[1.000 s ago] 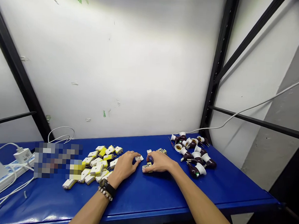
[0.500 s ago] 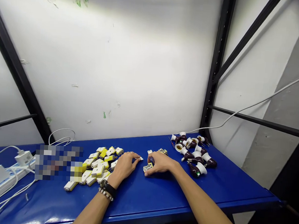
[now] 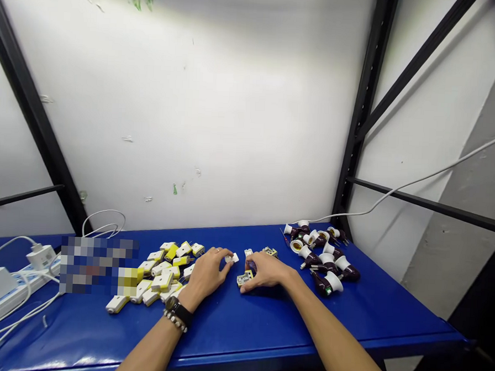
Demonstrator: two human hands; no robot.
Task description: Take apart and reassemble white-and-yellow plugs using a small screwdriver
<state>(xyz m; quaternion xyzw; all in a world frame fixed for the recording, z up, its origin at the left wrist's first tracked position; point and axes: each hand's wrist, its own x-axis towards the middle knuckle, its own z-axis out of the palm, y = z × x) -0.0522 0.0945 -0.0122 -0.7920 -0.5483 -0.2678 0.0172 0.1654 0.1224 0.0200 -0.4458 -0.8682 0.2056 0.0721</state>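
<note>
Near the middle of the table, my left hand [image 3: 209, 269] pinches a small white plastic piece [image 3: 232, 258] between thumb and fingertips. To its right, my right hand [image 3: 267, 270] is curled over an opened yellow-and-white plug housing [image 3: 243, 278], its thumb at the near edge. The housing's inside faces up. Something dark under the right fingers is mostly hidden. Just beyond those fingers lie a small white part [image 3: 248, 252] and another yellow housing part [image 3: 270, 251]. Left of my left hand is a pile of white-and-yellow plugs [image 3: 162, 280].
Several dark purple lamp holders with white rims [image 3: 325, 260] are heaped at the right, with a thin screwdriver-like tool [image 3: 285, 237] beside them. A power strip [image 3: 4, 300] and white cables [image 3: 20, 326] lie at the left. Black posts [image 3: 351, 146] and a white wall stand behind the blue table [image 3: 239, 340].
The white piece at my left fingertips has turned and shows more of its surface. My right hand keeps its hold on the housing. The view has shifted slightly.
</note>
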